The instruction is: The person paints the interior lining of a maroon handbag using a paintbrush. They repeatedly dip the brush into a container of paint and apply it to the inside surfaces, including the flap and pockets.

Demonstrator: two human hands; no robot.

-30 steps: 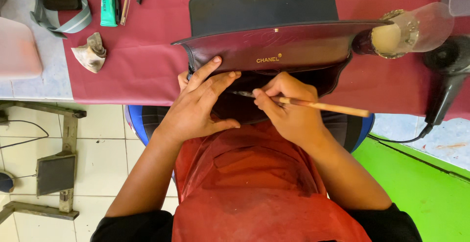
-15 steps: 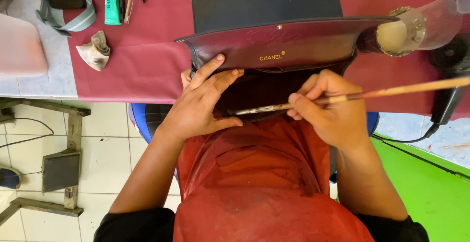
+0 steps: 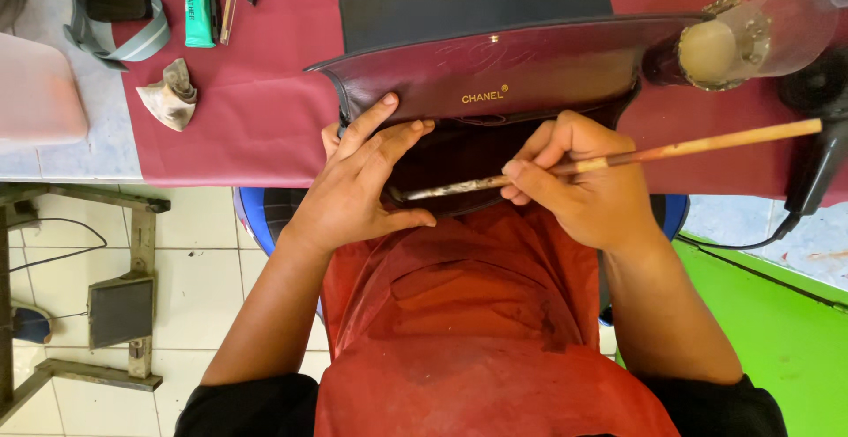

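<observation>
A dark maroon leather handbag (image 3: pixel 495 70) lies open at the table's near edge, its flap raised toward me. My left hand (image 3: pixel 367 181) presses flat on the bag's lower left edge, fingers spread. My right hand (image 3: pixel 587 181) grips a long wooden-handled paintbrush (image 3: pixel 707 144) like a pen. The brush's metal ferrule and tip (image 3: pixel 424 191) point left and touch the bag's dark lower edge, just beside my left thumb. A red apron (image 3: pixel 477 313) covers my lap below the bag.
A maroon cloth (image 3: pixel 265 119) covers the table. A glass jar (image 3: pixel 751 35) lies on its side at the right, next to a black hair dryer (image 3: pixel 817 154). A crumpled rag (image 3: pixel 172 92), a green tube (image 3: pixel 199 4) and pens lie at the upper left.
My right hand swung the brush handle from pointing down-right to up-right, and the tip slid left along the bag's lower edge. My left hand stayed in place.
</observation>
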